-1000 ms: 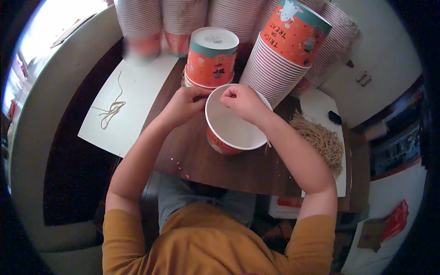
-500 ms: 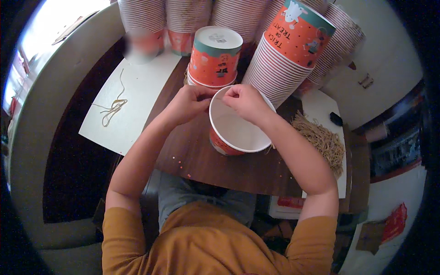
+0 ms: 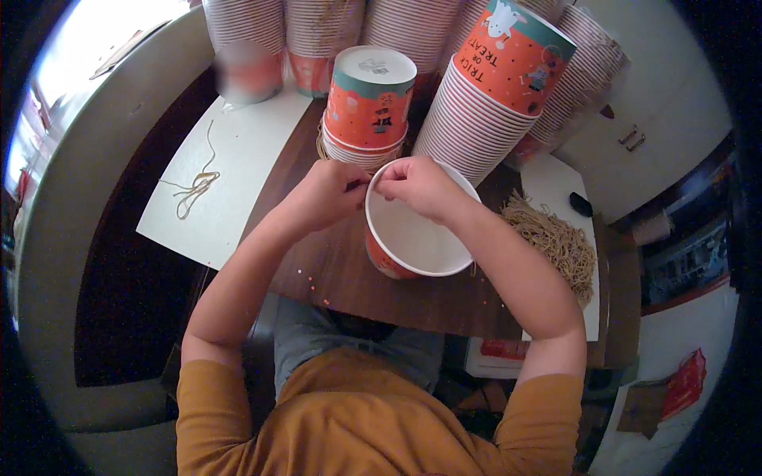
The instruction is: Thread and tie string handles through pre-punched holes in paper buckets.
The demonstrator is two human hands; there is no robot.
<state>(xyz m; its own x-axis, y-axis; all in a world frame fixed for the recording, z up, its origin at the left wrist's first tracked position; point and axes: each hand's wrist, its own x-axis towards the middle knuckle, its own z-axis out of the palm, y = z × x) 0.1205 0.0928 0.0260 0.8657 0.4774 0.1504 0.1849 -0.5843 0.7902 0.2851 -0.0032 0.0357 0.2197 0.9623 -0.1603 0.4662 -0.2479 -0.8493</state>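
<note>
A paper bucket (image 3: pixel 425 242), orange outside and white inside, stands at the middle of the table with its mouth tilted toward me. My right hand (image 3: pixel 421 186) reaches over the rim, its fingertips pinched against the inner wall at the far left. Just outside that same stretch of wall, my left hand (image 3: pixel 329 194) is closed, thumb and fingers together. Whatever lies between the fingertips of either hand is too small or hidden to name. Behind the hands, a short stack of upside-down buckets (image 3: pixel 371 107) stands on the table.
A taller leaning stack of buckets (image 3: pixel 484 119) and several wrapped stacks (image 3: pixel 413 32) line the back. A pile of tan cords (image 3: pixel 556 250) lies at right near a black object (image 3: pixel 581 205). Loose cords (image 3: pixel 194 190) rest on a white board (image 3: pixel 238 159) at left.
The bucket has shifted slightly toward me and to the right. My right hand has moved a little down and left along its inner wall; my left hand has dropped slightly toward me.
</note>
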